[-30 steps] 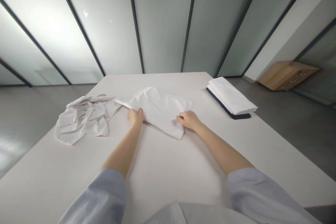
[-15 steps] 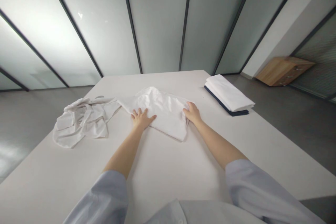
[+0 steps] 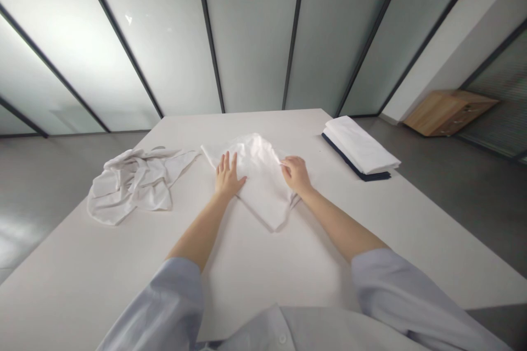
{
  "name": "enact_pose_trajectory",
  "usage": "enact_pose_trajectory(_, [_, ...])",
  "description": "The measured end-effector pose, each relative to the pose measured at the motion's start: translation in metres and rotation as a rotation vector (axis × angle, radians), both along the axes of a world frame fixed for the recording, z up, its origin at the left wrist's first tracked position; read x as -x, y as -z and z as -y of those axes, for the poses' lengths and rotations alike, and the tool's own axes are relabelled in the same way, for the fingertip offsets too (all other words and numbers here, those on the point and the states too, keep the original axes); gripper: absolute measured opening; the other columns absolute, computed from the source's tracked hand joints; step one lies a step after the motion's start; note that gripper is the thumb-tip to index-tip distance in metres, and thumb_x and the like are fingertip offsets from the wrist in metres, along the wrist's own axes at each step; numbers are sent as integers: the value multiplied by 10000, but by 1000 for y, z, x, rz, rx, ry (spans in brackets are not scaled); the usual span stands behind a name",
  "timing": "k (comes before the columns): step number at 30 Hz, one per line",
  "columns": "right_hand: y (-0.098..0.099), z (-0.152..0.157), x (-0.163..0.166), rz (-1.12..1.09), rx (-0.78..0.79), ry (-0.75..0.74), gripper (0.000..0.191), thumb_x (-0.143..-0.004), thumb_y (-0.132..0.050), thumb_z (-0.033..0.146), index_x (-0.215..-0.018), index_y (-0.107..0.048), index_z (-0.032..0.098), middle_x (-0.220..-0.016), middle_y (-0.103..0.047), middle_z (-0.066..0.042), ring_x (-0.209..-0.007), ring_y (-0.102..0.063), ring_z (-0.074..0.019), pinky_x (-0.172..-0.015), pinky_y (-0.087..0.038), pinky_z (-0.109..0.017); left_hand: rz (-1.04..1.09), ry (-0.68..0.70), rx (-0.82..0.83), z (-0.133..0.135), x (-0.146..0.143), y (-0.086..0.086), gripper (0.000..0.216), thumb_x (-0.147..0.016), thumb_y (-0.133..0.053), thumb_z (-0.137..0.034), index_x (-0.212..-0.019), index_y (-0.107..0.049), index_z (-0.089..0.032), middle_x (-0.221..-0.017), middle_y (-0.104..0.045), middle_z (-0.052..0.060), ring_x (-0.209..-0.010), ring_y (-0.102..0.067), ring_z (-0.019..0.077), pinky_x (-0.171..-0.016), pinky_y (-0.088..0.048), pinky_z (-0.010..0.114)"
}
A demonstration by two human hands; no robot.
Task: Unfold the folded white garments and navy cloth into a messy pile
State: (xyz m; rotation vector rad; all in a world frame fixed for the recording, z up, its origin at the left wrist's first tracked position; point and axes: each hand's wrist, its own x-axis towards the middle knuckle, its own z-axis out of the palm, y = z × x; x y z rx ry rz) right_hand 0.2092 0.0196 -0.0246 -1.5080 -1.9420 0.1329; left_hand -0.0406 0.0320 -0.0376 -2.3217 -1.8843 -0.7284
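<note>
A thin, glossy white sheet [image 3: 261, 184], much like a plastic bag, lies rumpled in front of me with one corner pointing my way. Its upper part shines and looks partly see-through. On its left side rests my left hand [image 3: 229, 175], open, with fingers stretched forward and the thumb apart. At the right edge, my right hand [image 3: 295, 174] is closed, its curled fingers pinching the sheet. To the left lies a crumpled white cloth garment [image 3: 135, 184], apart from both hands.
A folded stack of white cloth [image 3: 358, 145] sits on dark navy cloth [image 3: 376, 176] at the table's right edge. Both lie on a pale table [image 3: 255, 274]. Beyond are frosted glass panels [image 3: 251, 33] and a wooden cabinet [image 3: 442, 113] on the floor.
The glossy sheet has turned, its near corner shifting left and towards me, and its left end has come away from the crumpled garment. My right fingers have curled in; my left hand has turned more forward.
</note>
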Motion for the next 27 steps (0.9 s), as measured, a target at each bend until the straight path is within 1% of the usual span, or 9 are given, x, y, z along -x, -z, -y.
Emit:
enact_pose_trajectory(2, [0, 12, 22, -93, 169, -295, 306, -875, -475, 228, -1061, -718, 214, -1045, -717, -68, -999, -616, -234, -924, -447, -372, -18, 106, -16, 3, -3, -2, 889, -776, -671, -351, -1538, -233, -220, -1623, -120, 127, -1484, -105, 340, -1149, -253, 501])
enact_pose_trajectory(4, [2, 24, 39, -131, 343, -555, 265, -842, -518, 232, -991, -736, 207, -960, -738, -38, -872, -650, -203, -833, -484, -321, -66, 228, -11, 6, -5, -4, 774, -774, -665, -278, -1489, -368, -263, -1626, -133, 90, -1489, -74, 337, -1147, -256, 505])
enact_pose_trajectory(6, [2, 32, 48, -160, 442, -700, 233, -823, -548, 248, -943, -742, 199, -909, -746, -25, -818, -658, -189, -792, -493, -298, -130, 346, 25, 8, -7, -4, 578, -773, -644, -202, -1339, -570, -293, -1604, -229, 57, -1488, -89, 333, -1153, -242, 518])
enact_pose_trajectory(7, [1, 33, 48, -195, 458, -713, 232, -828, -546, 263, -937, -741, 198, -897, -747, -25, -813, -660, -188, -785, -497, -294, -155, 388, 51, 8, -7, -4, 478, -771, -637, -183, -1237, -650, -291, -1574, -307, 51, -1482, -124, 330, -1159, -235, 522])
enact_pose_trajectory(10, [-1, 25, 35, -361, 366, -560, 301, -891, -467, 321, -984, -725, 197, -960, -744, -40, -907, -665, -194, -839, -498, -307, -159, 451, 117, 5, -5, -1, 295, -780, -612, -190, -1040, -731, -259, -1402, -542, 56, -1420, -309, 296, -1168, -262, 490])
enact_pose_trajectory(13, [2, 6, 13, -399, 235, -342, 364, -929, -399, 339, -1092, -695, 206, -1159, -700, -58, -1121, -611, -199, -976, -447, -340, -61, 444, 121, 0, -2, 0, 305, -776, -599, -210, -1059, -709, -236, -1234, -651, 60, -1297, -473, 261, -1151, -321, 450])
enact_pose_trajectory(18, [20, -13, -4, -107, 380, -245, 429, -989, -316, 369, -1267, -621, 251, -1380, -578, -45, -1347, -443, -185, -1141, -272, -406, 131, 317, -22, -5, 7, -3, 240, -781, -583, -252, -993, -691, -220, -1059, -697, 77, -1239, -504, 261, -1099, -383, 427])
enact_pose_trajectory(23, [28, -16, -5, 140, 439, -147, 521, -1022, -167, 400, -1390, -506, 253, -1489, -458, -58, -1409, -352, -206, -1164, -195, -457, 217, 169, -111, -10, 28, -5, 203, -791, -479, -181, -808, -676, -228, -886, -681, 73, -1159, -554, 237, -1092, -376, 411])
enact_pose_trajectory(27, [19, -15, -18, 343, 351, 71, 495, -1001, -279, 438, -1331, -545, 182, -1376, -563, -156, -1334, -445, -290, -1118, -202, -534, 374, -106, -139, -16, 47, -3, 196, -785, -447, -187, -767, -640, -214, -857, -669, 75, -1155, -561, 251, -1057, -397, 405])
